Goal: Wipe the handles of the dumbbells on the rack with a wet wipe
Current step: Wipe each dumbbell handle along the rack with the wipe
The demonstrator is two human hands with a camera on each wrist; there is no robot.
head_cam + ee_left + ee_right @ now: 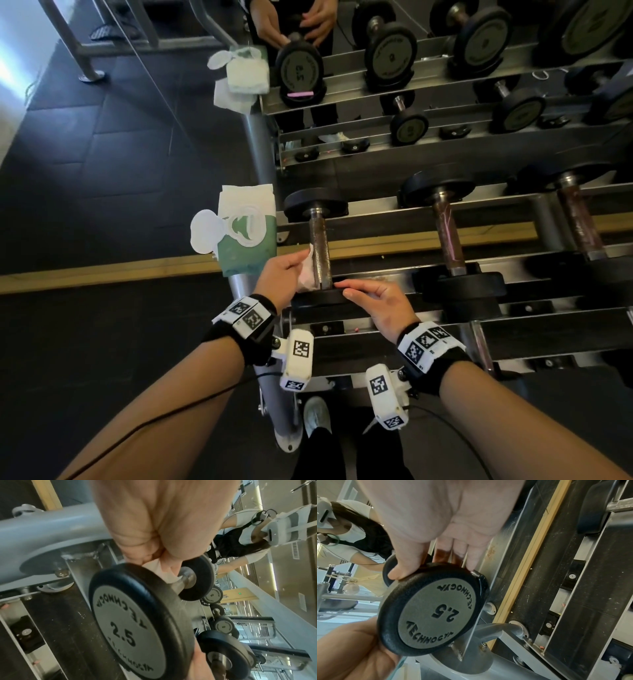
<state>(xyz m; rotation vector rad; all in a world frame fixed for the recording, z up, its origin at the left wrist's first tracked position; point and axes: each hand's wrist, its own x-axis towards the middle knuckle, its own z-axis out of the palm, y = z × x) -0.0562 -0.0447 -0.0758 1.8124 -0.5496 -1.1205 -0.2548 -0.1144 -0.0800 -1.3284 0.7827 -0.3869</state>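
Left hand [279,275] pinching wet wipe [306,270] against 2.5 dumbbell handle [320,248], right hand [375,303] fingers straight steadying near plate [317,297]; should wrap fully, rotate.

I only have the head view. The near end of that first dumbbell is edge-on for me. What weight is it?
Observer: The dumbbell end plate reads 2.5 in the right wrist view.
Operator: Is the right hand gripping it?
Observer: The right hand lays its fingertips on the plate's rim from above; the fingers look nearly straight, not wrapped round.
Operator: And the wipe, is it really on the handle?
Observer: In the left wrist view, the left hand pinches the wipe against the handle, close to the far plate.
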